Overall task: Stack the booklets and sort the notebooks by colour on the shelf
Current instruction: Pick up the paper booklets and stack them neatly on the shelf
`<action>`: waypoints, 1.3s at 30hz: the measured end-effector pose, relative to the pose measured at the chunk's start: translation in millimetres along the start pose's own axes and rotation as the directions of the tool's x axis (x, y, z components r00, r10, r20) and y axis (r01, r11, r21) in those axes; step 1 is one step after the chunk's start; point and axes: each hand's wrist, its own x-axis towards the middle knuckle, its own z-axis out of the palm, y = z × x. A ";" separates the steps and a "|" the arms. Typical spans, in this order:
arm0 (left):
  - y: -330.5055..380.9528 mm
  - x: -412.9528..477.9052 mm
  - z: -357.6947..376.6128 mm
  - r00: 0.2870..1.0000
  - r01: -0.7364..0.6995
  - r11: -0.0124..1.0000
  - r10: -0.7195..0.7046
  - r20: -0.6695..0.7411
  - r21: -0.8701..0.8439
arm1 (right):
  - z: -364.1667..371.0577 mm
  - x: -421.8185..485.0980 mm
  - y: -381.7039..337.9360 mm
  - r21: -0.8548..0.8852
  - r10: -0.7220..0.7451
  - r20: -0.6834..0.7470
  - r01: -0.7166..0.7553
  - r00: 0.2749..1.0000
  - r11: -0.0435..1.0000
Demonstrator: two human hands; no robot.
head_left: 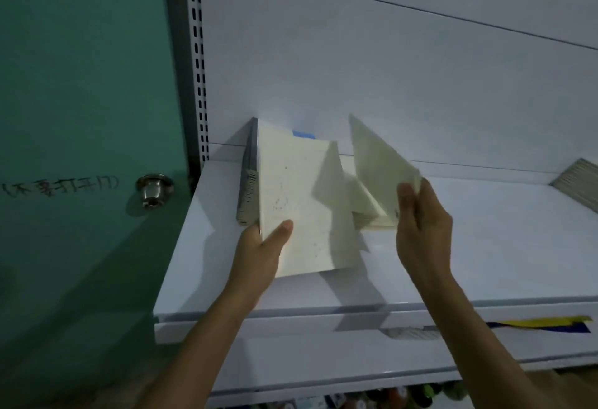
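Holding a cream booklet in each hand, a person faces a white shelf (501, 246). The left hand (262, 246) takes the left booklet (301, 201) at its near left corner. The thumb lies flat on the cover and the fingers are hidden beneath, so the grip is closed on the booklet. The booklet slopes away toward the back wall and throws a shadow on the shelf below. The right hand (420, 230) pinches the right booklet (375, 162) at its lower right edge, with the thumb on the near face and the fingers behind. This booklet is tilted steeply, with one corner pointing up.

Between the two hands, a low pile of cream booklets (372, 217) lies flat on the shelf, just under the raised one. A grey spiral notebook (247, 182) stands on edge against the left booklet's left side. A small blue corner (302, 133) shows behind the left booklet; what it belongs to cannot be told. A striped grey object (579, 182) lies at the shelf's far right, well apart. Yellow and blue tape (543, 324) marks the shelf's front lip. A green door (81, 85) with a metal knob (154, 189) stands to the left.
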 end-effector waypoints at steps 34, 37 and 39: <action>29.9 -90.3 148.3 0.872 0.076 0.997 -0.055 0.487 -0.023 | -172.6 -80.7 33.0 0.537 0.550 0.267 -0.596 0.792 0.598; 29.3 -118.7 197.7 0.815 0.081 0.997 -0.065 0.576 -0.002 | -226.7 -99.9 45.5 0.554 0.572 0.115 -0.531 0.812 0.641; 30.8 -139.5 233.5 0.791 0.074 0.997 -0.063 0.608 0.007 | -262.7 -111.8 52.8 0.556 0.592 0.025 -0.504 0.805 0.661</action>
